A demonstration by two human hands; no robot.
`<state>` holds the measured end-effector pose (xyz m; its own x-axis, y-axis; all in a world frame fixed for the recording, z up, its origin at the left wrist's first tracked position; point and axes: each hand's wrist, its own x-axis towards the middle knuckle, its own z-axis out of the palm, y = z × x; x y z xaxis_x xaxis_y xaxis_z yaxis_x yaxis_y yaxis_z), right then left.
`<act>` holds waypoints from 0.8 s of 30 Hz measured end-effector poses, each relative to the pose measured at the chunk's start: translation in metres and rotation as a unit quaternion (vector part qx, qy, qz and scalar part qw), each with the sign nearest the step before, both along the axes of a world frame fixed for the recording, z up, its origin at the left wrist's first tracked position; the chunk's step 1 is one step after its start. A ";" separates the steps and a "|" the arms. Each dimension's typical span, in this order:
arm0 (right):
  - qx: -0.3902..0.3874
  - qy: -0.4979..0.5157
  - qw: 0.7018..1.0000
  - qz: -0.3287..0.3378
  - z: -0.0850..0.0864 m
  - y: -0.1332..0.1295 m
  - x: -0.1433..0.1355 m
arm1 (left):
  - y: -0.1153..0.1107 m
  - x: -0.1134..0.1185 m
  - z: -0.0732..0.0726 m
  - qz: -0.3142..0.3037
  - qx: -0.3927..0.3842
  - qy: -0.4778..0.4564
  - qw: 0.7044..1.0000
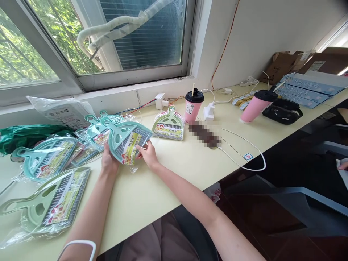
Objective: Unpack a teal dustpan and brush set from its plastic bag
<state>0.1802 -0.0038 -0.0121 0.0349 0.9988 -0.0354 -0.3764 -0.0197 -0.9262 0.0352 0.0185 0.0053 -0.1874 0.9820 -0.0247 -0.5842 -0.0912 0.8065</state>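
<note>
A teal dustpan-and-brush set (129, 142) in clear plastic wrap is held above the table, tilted, its yellow label facing up. My left hand (109, 159) grips it from below at its left edge, fingers mostly hidden behind it. At its lower right edge, my right hand (147, 153) has its fingers closed on the set. Just behind it lie other teal sets (99, 131). More wrapped sets rest to the left: a teal one (50, 157) and a green one (57, 203) nearer the front. Another green set (169, 125) sits right of the held one.
Two pink cups (192, 108) (254, 108) with black lids stand on the table (152, 195). A blurred dark object (205, 135) with a white cable, a charger (209, 111), a black case (282, 110) and boxes (307, 88) are rightward. Green plastic (29, 136) lies left, below the window.
</note>
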 end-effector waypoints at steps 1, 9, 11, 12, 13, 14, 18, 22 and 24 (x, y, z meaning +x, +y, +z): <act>-0.005 -0.005 1.000 -0.014 0.001 0.001 0.002 | 0.000 0.000 -0.001 -0.004 0.001 0.002 1.000; -0.017 -0.041 0.999 -0.013 0.003 0.000 0.005 | 0.008 -0.014 -0.020 0.012 0.008 0.033 0.999; -0.009 -0.057 0.998 -0.007 0.002 -0.001 0.004 | 0.010 -0.017 -0.023 0.016 0.009 0.039 0.999; -0.010 -0.062 0.998 -0.009 0.002 0.000 0.004 | 0.010 -0.017 -0.023 0.018 0.010 0.041 0.999; -0.015 -0.063 0.998 -0.014 0.001 0.000 0.005 | 0.010 -0.016 -0.024 0.019 0.013 0.042 0.999; -0.023 -0.060 0.998 -0.020 0.001 0.001 0.005 | 0.010 -0.014 -0.024 0.018 0.015 0.041 0.999; -0.033 -0.035 0.998 -0.038 0.003 0.000 0.009 | 0.011 -0.008 -0.023 0.038 0.009 0.015 0.999; -0.003 -0.043 0.999 -0.028 0.008 -0.005 0.012 | 0.017 -0.032 -0.019 0.102 -0.024 -0.035 0.994; 0.013 -0.049 0.999 0.002 0.011 -0.006 0.014 | 0.020 -0.058 -0.014 0.158 -0.019 -0.061 0.985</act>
<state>0.1944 -0.0098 -0.0011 0.0326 0.9994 -0.0064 -0.2836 0.0031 -0.9589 -0.0226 0.0388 -0.0091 -0.4767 0.8731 -0.1020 -0.6238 -0.2542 0.7391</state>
